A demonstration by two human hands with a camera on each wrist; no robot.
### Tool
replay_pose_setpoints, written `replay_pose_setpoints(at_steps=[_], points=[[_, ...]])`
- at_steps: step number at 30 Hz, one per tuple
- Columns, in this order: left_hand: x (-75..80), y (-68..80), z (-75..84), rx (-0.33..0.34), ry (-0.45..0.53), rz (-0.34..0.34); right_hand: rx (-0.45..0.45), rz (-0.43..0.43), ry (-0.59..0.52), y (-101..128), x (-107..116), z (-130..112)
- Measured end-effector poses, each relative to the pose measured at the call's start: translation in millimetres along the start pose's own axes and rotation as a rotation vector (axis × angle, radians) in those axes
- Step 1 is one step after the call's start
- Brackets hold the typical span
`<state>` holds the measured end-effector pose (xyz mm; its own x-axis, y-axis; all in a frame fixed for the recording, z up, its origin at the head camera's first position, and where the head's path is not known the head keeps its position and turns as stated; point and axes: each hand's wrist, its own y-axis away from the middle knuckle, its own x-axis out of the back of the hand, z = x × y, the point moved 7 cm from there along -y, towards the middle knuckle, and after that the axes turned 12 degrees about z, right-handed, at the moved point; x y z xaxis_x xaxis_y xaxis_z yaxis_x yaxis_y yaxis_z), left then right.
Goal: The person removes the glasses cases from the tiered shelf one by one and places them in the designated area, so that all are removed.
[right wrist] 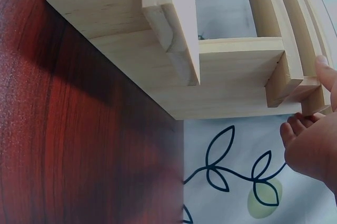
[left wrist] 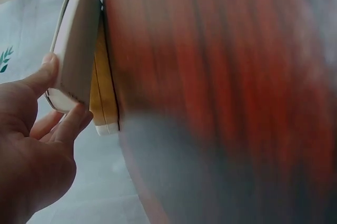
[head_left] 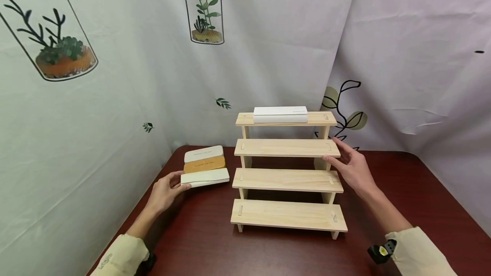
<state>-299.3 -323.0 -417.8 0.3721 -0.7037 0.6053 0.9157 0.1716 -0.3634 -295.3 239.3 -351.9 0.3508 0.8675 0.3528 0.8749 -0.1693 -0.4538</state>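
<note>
At the left of the table, my left hand [head_left: 166,191] grips the near end of a cream, flap-lidded glasses case [head_left: 205,177], thumb on one face and fingers on the other. In the left wrist view this case [left wrist: 79,50] tilts beside a mustard case [left wrist: 103,84]. Behind it in the head view lie the mustard glasses case [head_left: 204,164] and a white one [head_left: 203,153]. My right hand [head_left: 354,169] holds the right end of the second tier from the top of a stepped wooden display shelf [head_left: 287,182]; its fingers are partly hidden behind the board.
A white case [head_left: 280,115] lies on the top tier of the shelf. The shelf stands on a dark red table [head_left: 199,242]. Patterned cloth [head_left: 268,67] hangs close behind the table and along its left side.
</note>
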Motion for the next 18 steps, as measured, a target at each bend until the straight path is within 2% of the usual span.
replay_pose_setpoints(at_steps=[13,18], points=[[-9.4,-5.8,-10.6,-0.031,-0.191,-0.072,-0.007,-0.002,-0.009,0.9,0.5,0.0],[-12.1,-7.3,-11.5,-0.027,-0.237,-0.086,-0.003,-0.001,-0.003,0.6,0.4,-0.1]])
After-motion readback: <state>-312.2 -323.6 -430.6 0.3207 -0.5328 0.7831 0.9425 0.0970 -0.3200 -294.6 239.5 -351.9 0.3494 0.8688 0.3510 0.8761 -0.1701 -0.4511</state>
